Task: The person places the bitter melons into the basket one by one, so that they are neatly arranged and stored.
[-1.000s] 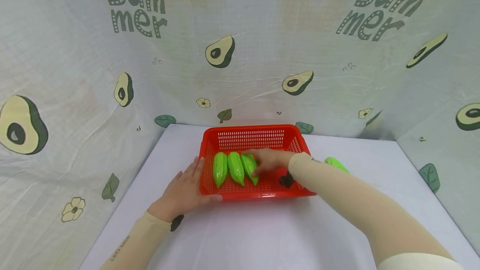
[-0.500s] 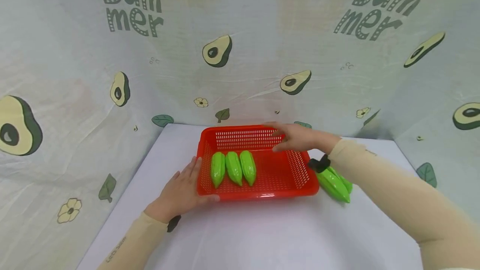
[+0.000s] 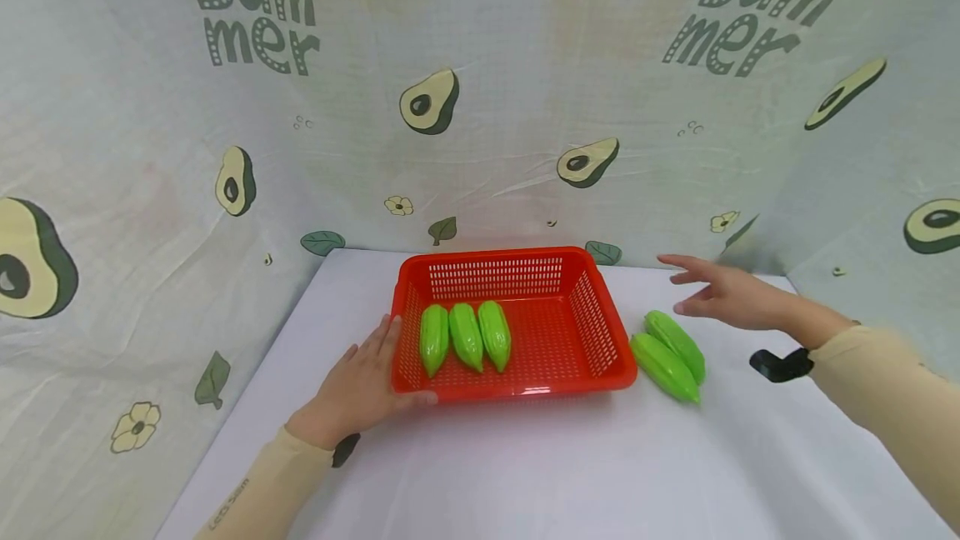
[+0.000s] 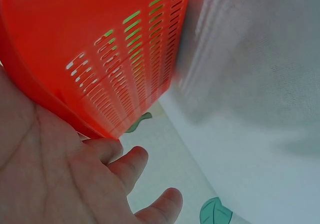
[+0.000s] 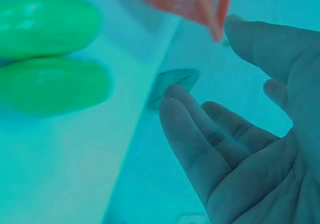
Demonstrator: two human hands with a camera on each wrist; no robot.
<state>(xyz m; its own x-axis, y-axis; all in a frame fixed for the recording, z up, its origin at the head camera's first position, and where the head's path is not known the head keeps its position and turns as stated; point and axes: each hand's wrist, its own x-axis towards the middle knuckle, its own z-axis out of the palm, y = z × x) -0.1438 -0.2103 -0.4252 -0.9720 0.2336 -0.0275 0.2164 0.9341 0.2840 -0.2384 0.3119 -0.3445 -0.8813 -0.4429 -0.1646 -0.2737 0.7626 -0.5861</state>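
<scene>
- Nearest, the left hand rests along the left end of the red basket, fingers straight and relaxed, not clenched.
- On the table, just beside the basket's right end, lie 2 loose fruits, green and ridged, side by side.
- Inside the basket, 3 green fruits stand in a row toward the left; its right part is bare.
- So I judge the work partway: 3 are in, 2 are left outside.
- Farther off, the right hand hovers beyond the loose fruits, fingers released and spread, grasping nothing.
- The left wrist view adds the palm against the rim, hidden from the head view, and green showing through the basket's slots.
- The right wrist view adds the gap between thumb and fingers, holding nothing; only the head view shows all 5 fruits.
</scene>
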